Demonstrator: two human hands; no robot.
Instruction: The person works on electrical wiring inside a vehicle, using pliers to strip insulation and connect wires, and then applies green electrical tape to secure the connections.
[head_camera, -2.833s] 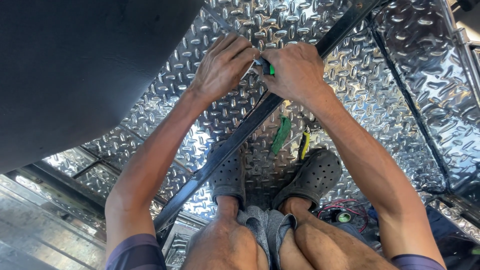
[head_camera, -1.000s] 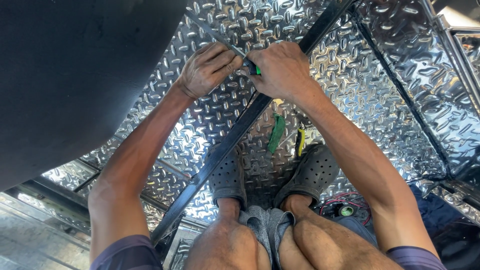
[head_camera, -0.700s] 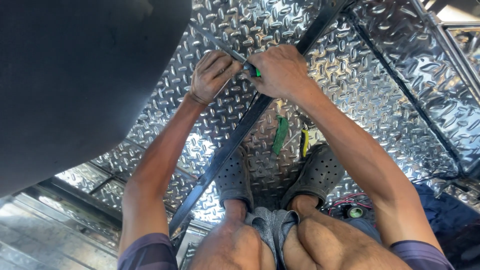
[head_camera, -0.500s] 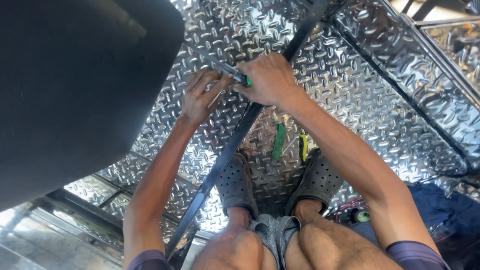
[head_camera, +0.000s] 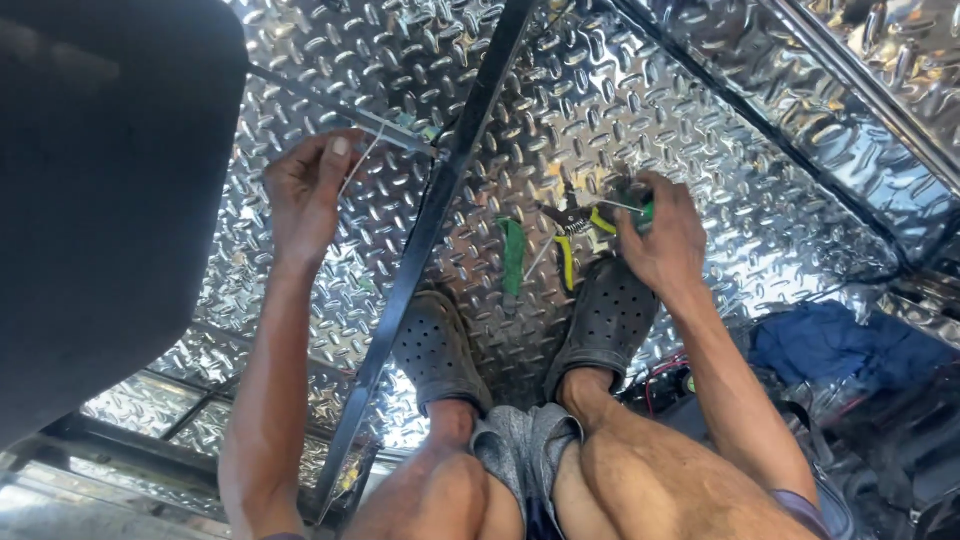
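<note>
The person squats on a diamond-plate metal floor, feet in dark perforated clogs. A black metal bar runs diagonally across the floor, passing just left of the feet.

The left hand is raised to the left of the bar. Its fingers are pinched on a thin pale strip, like a cable tie, which runs from the fingertips toward the bar and meets it there.

The right hand is low, just ahead of the right clog, well apart from the left hand. Its fingers are curled around a green-handled tool; the tool's working end is hidden by the hand.

Pliers with yellow-green handles lie on the floor just beside the right hand. A green-handled tool lying flat rests to their left, between the bar and the pliers. A blue cloth lies at the right edge.
</note>
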